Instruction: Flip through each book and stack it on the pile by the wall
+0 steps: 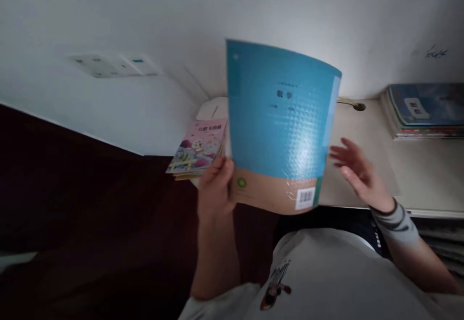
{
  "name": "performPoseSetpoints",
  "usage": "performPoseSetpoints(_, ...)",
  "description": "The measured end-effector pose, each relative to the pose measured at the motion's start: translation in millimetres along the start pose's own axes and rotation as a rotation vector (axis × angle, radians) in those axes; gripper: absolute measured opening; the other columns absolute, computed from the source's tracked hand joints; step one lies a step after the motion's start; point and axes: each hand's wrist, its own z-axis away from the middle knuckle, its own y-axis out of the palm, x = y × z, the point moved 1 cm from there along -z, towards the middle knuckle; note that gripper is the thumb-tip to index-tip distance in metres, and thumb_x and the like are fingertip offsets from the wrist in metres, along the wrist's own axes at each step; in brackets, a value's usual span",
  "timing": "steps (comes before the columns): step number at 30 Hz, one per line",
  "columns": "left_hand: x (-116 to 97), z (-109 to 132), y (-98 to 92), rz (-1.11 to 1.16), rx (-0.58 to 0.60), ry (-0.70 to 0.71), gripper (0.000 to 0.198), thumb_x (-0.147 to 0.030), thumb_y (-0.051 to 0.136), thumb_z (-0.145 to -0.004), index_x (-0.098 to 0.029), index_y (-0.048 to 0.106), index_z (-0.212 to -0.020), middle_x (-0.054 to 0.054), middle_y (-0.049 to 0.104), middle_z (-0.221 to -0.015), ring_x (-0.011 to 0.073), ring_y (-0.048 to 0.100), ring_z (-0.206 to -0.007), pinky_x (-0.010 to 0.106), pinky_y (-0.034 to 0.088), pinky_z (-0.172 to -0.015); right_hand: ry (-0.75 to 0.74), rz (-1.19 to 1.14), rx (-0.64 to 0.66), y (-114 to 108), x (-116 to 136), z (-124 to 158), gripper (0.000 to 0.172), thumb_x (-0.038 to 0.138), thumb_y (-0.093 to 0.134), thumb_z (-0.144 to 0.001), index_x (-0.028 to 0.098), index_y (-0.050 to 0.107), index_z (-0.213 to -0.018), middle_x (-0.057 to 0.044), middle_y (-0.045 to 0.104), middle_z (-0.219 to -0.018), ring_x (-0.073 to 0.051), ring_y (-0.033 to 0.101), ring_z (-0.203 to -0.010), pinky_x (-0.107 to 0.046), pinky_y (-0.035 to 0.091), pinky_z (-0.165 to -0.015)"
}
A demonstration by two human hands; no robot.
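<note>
A blue textbook with a tan lower band and a barcode is held up in front of me, its cover slightly curved. My left hand grips its lower left edge, thumb on the near face. To the right of the book, apart from it, my right hand is raised with fingers spread and a little blurred. Behind the book's left side, a pink picture book lies on a small pile, which the textbook and my left hand partly cover.
On the right, a stack of books stands on the pale desk against the wall. A yellow cable runs into a round hole in the desktop. Wall sockets are at the left, above a dark floor.
</note>
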Motion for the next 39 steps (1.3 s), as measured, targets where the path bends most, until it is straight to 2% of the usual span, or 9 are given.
performPoseSetpoints(2,27.0,4.0,11.4,-0.022,0.102,-0.043,0.023,-0.037,0.071,-0.065,-0.019,0.066,-0.079,-0.004,0.062,-0.065,0.0088,0.054,-0.056,0.019,0.046,-0.054,-0.017,-0.296,0.012,10.0,2.8,-6.8,0.053,0.048,0.030,-0.097,0.020,0.025,-0.142,-0.011,0.062,-0.113,-0.018,0.063,-0.094,-0.033,0.054,-0.076)
performPoseSetpoints(4,51.4,4.3,17.0,-0.099,0.154,-0.022,0.025,-0.041,0.067,-0.070,-0.020,0.067,-0.085,-0.002,0.065,-0.074,0.0109,0.059,-0.067,0.021,0.049,-0.063,0.029,-0.488,0.009,22.7,-3.8,-18.7,0.054,0.049,0.038,-0.094,0.017,0.031,-0.137,-0.009,0.064,-0.103,-0.017,0.063,-0.084,-0.033,0.054,-0.072)
performPoseSetpoints(7,81.3,0.1,19.7,-0.268,0.191,0.035,0.030,-0.045,0.059,-0.077,-0.020,0.066,-0.094,0.001,0.067,-0.088,0.0141,0.062,-0.084,0.025,0.048,-0.078,0.159,-0.374,0.023,39.5,-25.1,-39.9,0.048,0.046,0.046,-0.090,0.013,0.044,-0.125,-0.007,0.065,-0.094,-0.017,0.061,-0.078,-0.032,0.052,-0.069)
performPoseSetpoints(11,102.4,-6.3,20.7,-0.373,0.269,-0.006,0.035,-0.046,0.057,-0.076,-0.017,0.064,-0.095,0.002,0.065,-0.084,0.0150,0.060,-0.077,0.027,0.047,-0.073,0.294,-0.044,0.152,51.1,-40.1,-56.9,0.039,0.035,0.043,-0.091,0.012,0.050,-0.122,-0.010,0.068,-0.100,-0.020,0.064,-0.084,-0.032,0.050,-0.074)
performPoseSetpoints(16,97.3,-11.8,17.5,-0.641,0.356,0.070,0.027,-0.041,0.049,-0.079,-0.018,0.063,-0.085,-0.001,0.059,-0.069,0.0157,0.055,-0.067,0.026,0.044,-0.065,0.373,0.401,0.271,53.4,-23.2,-56.6,0.050,0.042,0.041,-0.093,0.014,0.041,-0.136,-0.014,0.068,-0.112,-0.026,0.066,-0.097,-0.033,0.048,-0.077)
performPoseSetpoints(20,92.6,-14.8,15.7,-0.856,0.395,0.112,0.030,-0.035,0.043,-0.083,-0.017,0.063,-0.098,0.002,0.062,-0.074,0.0184,0.058,-0.071,0.029,0.046,-0.069,0.375,0.548,0.320,54.7,-14.3,-55.2,0.049,0.048,0.034,-0.095,0.014,0.048,-0.128,-0.014,0.068,-0.110,-0.026,0.067,-0.094,-0.033,0.049,-0.073)
performPoseSetpoints(26,103.1,-17.7,15.1,-1.107,0.360,0.296,0.039,-0.029,0.040,-0.086,-0.015,0.059,-0.117,0.011,0.062,-0.092,0.0249,0.060,-0.094,0.042,0.047,-0.090,0.359,0.586,0.308,59.8,-18.0,-54.5,0.055,0.048,0.030,-0.097,0.011,0.040,-0.137,-0.017,0.065,-0.117,-0.024,0.065,-0.096,-0.032,0.050,-0.074)
performPoseSetpoints(33,104.7,-7.1,18.8,-1.188,0.305,0.345,0.049,-0.031,0.040,-0.089,-0.010,0.048,-0.133,0.018,0.054,-0.120,0.0275,0.055,-0.114,0.043,0.045,-0.098,0.280,0.568,0.324,57.4,-15.9,-47.9,0.062,0.052,0.034,-0.095,0.013,0.035,-0.143,-0.017,0.061,-0.116,-0.024,0.063,-0.096,-0.032,0.049,-0.078)
performPoseSetpoints(39,94.1,-2.9,21.7,-1.230,0.287,0.474,0.047,-0.031,0.040,-0.089,-0.005,0.053,-0.126,0.023,0.050,-0.134,0.0335,0.043,-0.129,0.050,0.034,-0.108,0.128,0.593,0.327,57.1,-5.2,-27.1,0.074,0.062,0.042,-0.087,0.011,0.040,-0.141,-0.024,0.046,-0.135,-0.031,0.050,-0.115,-0.039,0.048,-0.086)
